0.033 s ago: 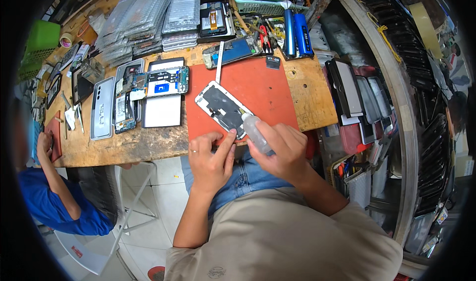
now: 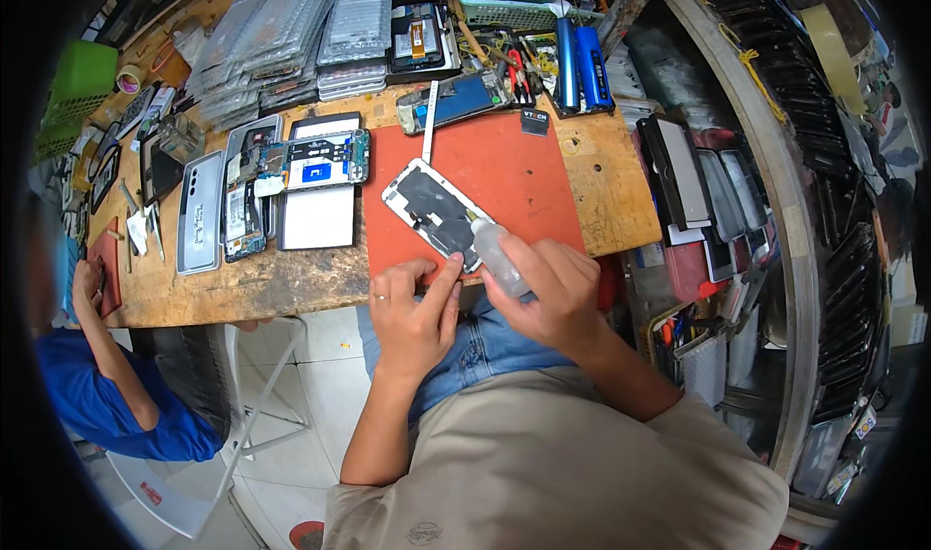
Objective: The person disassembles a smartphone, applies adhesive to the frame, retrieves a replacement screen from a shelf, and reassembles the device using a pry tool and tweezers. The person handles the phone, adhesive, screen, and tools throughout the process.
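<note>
Clear little squeeze bottle (image 2: 499,257) gripped in right hand (image 2: 551,293), nozzle on the white-framed phone panel (image 2: 433,211), dark inside, mid red mat (image 2: 480,186). Left hand (image 2: 415,307) fingers curled, forefinger pinning its 6 o'clock corner.

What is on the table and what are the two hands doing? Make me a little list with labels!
Left hand: fingers press the near corner of the opened phone.
Right hand: holds a small clear squeeze bottle, nozzle at the phone's edge.
Surface: red work mat on a wooden bench.
Nearby: more opened phones to the left, blue tools at the back.
Other person: blue sleeve, far left.
</note>
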Tool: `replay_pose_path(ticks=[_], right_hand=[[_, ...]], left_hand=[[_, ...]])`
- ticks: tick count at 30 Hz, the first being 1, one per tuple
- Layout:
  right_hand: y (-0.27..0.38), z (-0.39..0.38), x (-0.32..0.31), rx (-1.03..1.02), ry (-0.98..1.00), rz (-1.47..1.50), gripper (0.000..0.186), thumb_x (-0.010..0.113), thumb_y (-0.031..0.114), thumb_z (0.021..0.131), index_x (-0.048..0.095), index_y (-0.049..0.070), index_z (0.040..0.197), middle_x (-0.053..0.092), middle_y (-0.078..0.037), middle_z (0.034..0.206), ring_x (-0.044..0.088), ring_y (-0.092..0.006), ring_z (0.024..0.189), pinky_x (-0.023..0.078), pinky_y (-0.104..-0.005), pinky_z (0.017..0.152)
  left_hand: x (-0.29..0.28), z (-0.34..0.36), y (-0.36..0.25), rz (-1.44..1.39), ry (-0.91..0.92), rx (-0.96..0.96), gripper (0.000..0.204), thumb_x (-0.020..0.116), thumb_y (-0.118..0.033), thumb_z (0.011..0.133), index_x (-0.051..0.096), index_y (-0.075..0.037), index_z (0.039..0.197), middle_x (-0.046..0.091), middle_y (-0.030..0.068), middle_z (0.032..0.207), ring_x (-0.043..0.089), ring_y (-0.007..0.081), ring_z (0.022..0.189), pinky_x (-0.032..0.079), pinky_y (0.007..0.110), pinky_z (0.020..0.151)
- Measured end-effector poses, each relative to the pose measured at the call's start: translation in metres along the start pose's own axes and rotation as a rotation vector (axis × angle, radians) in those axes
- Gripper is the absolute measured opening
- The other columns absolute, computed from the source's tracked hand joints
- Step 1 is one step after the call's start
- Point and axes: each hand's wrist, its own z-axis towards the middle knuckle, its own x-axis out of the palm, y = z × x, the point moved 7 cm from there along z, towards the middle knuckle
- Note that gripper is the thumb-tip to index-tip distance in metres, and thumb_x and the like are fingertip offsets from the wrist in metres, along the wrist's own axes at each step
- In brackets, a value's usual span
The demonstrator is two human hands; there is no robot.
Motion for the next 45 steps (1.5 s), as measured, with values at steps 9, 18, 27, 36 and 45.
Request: replay_pose_path(ticks=[9, 18, 27, 36, 45], right_hand=[[-0.008, 0.012, 0.014, -0.004, -0.027, 0.011, 0.049, 0.091, 0.011, 0.077, 0.074, 0.001, 0.122, 0.059, -0.01, 0.076, 0.059, -0.03, 0.059, 0.045, -0.0415, 0.053], [-0.011, 0.012, 0.006, 0.051, -0.014, 0.019, 0.045, 0.089, 0.01, 0.076, 0.073, 0.003, 0.118, 0.06, -0.01, 0.076, 0.061, -0.0314, 0.059, 0.047, -0.0413, 0.054], [-0.024, 0.005, -0.039, 0.2, 0.034, 0.075, 0.042, 0.086, 0.01, 0.075, 0.073, 0.006, 0.115, 0.065, -0.01, 0.079, 0.066, -0.0319, 0.062, 0.053, -0.0414, 0.057], [-0.017, 0.013, -0.052, 0.282, 0.131, 0.117, 0.035, 0.082, 0.0, 0.076, 0.072, -0.001, 0.109, 0.075, -0.018, 0.09, 0.076, -0.0316, 0.075, 0.059, -0.0368, 0.067], [-0.019, 0.008, -0.055, 0.273, 0.08, 0.208, 0.035, 0.083, 0.004, 0.079, 0.072, 0.0, 0.112, 0.074, -0.016, 0.088, 0.074, -0.0315, 0.072, 0.058, -0.038, 0.064]], left_hand=[[0.02, -0.015, 0.006, 0.222, -0.283, 0.183, 0.036, 0.077, -0.026, 0.088, 0.085, -0.022, 0.123, 0.062, 0.0, 0.111, 0.053, 0.0224, 0.107, 0.049, 0.041, 0.1], [0.027, -0.023, 0.011, 0.259, -0.314, 0.192, 0.033, 0.073, -0.031, 0.092, 0.086, -0.024, 0.121, 0.063, -0.001, 0.112, 0.052, 0.0214, 0.11, 0.046, 0.04, 0.102], [0.028, -0.023, 0.01, 0.267, -0.329, 0.19, 0.034, 0.072, -0.031, 0.092, 0.086, -0.024, 0.122, 0.064, 0.0001, 0.113, 0.051, 0.022, 0.11, 0.045, 0.04, 0.103], [0.027, -0.023, 0.009, 0.26, -0.313, 0.2, 0.034, 0.072, -0.024, 0.091, 0.086, -0.02, 0.122, 0.062, 0.0024, 0.112, 0.051, 0.0245, 0.111, 0.045, 0.041, 0.102], [0.028, -0.025, 0.01, 0.269, -0.321, 0.178, 0.034, 0.072, -0.03, 0.091, 0.087, -0.024, 0.121, 0.063, -0.0001, 0.112, 0.051, 0.022, 0.109, 0.044, 0.039, 0.103]])
